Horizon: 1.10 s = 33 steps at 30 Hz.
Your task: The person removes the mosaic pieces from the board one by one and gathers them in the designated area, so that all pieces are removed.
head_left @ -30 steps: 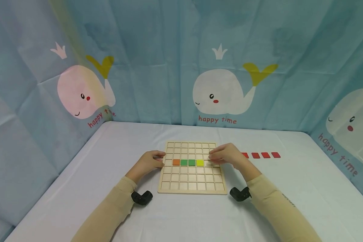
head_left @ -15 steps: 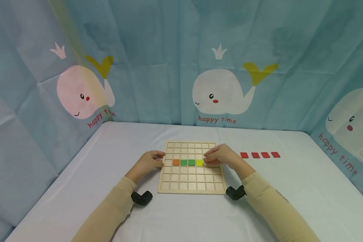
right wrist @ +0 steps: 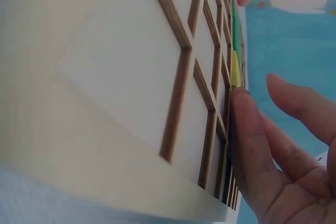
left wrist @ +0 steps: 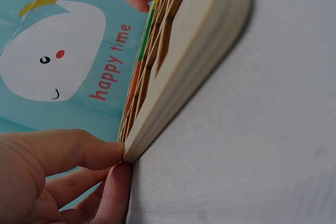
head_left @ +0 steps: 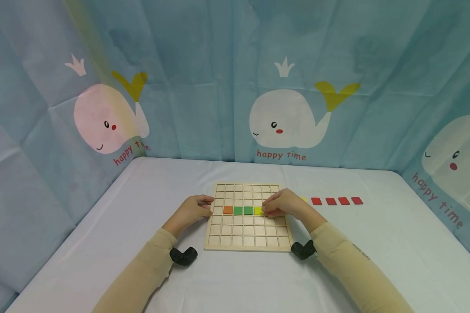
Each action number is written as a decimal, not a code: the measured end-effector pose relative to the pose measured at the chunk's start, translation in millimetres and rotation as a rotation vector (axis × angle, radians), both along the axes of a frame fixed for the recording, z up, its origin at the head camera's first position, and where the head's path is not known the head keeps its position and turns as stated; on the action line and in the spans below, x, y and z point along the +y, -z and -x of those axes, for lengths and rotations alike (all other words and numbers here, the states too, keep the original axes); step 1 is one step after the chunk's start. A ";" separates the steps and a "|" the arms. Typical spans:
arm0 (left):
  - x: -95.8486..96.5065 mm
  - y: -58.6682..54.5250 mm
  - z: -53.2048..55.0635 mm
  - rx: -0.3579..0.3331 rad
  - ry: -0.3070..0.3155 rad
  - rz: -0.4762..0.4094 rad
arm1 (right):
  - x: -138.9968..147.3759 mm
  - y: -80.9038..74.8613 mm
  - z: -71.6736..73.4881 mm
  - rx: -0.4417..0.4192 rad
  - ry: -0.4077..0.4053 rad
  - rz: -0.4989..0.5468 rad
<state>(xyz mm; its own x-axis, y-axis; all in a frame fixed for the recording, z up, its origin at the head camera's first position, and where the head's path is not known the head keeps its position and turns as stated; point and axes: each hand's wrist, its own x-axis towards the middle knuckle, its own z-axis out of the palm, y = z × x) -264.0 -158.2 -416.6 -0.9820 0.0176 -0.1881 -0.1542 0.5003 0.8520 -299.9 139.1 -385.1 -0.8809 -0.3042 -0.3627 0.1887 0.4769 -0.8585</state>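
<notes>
A wooden grid board [head_left: 248, 249] lies on the white table. One row holds an orange tile [head_left: 228, 210], two green tiles [head_left: 238, 210] and a yellow tile [head_left: 258, 210]. My left hand [head_left: 189, 209] holds the board's left edge, thumb and finger meeting that edge in the left wrist view. My right hand [head_left: 282, 203] is over the board's right side. In the right wrist view, one fingertip [right wrist: 242, 95] touches the board beside the yellow tile, while another digit stands apart from it. Whatever lies under the right fingertips is hidden.
Several red tiles [head_left: 330, 201] lie in a row right of the board. A yellow piece [head_left: 303, 199] peeks out behind the right hand, left of them. A blue curtain [head_left: 192, 121] with whale prints closes off the back and sides. Black wrist devices [head_left: 183, 256] sit at the sleeves.
My right hand has moved left over the board, to the yellow tile. A yellow piece now shows beside the red tiles. The left hand has stayed put.
</notes>
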 end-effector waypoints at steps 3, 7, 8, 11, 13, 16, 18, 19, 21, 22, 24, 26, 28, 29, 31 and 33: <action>-0.2 0.5 0.1 0.000 0.000 0.000 | -0.2 0.7 1.1 -0.013 0.006 0.010; -0.1 0.5 0.4 0.005 0.003 0.004 | -0.8 1.5 2.7 -0.026 0.005 0.025; -0.1 0.6 0.6 0.005 0.003 0.006 | -1.3 1.9 3.1 -0.029 0.009 0.024; -0.3 0.9 0.7 0.006 0.002 0.006 | -3.0 3.9 5.4 -0.029 0.018 0.003; -0.5 1.0 0.6 0.006 0.005 0.010 | -4.8 4.7 6.5 -0.023 0.024 -0.018; -0.6 1.0 0.4 0.006 0.009 0.016 | -7.7 3.8 6.6 0.004 0.015 -0.058; -0.7 1.2 0.3 0.004 0.008 0.018 | -9.4 3.0 5.8 0.020 0.011 -0.071; -0.6 1.3 0.4 0.004 0.007 0.019 | -10.1 2.8 5.6 0.027 0.010 -0.076; -0.6 1.5 0.5 0.004 0.006 0.020 | -11.1 2.6 5.2 0.034 0.016 -0.085; -0.6 1.6 0.6 0.004 0.005 0.021 | -11.1 2.4 5.2 0.034 0.020 -0.086; -0.6 1.9 0.9 0.004 0.004 0.026 | -11.4 2.1 5.0 0.034 0.028 -0.081; -0.5 2.0 1.0 0.004 0.002 0.030 | -11.5 1.3 4.9 0.037 0.030 -0.073; -0.6 2.0 1.0 0.001 -0.001 0.032 | -11.5 0.5 5.0 0.040 0.036 -0.064; -0.6 1.9 1.0 -0.001 -0.002 0.032 | -11.7 0.2 5.1 0.045 0.037 -0.060; -0.7 1.9 0.9 -0.002 -0.004 0.029 | -12.2 -0.5 5.3 0.052 0.037 -0.057; -0.8 2.0 1.0 -0.003 -0.004 0.026 | -13.1 -1.1 5.1 0.064 0.042 -0.055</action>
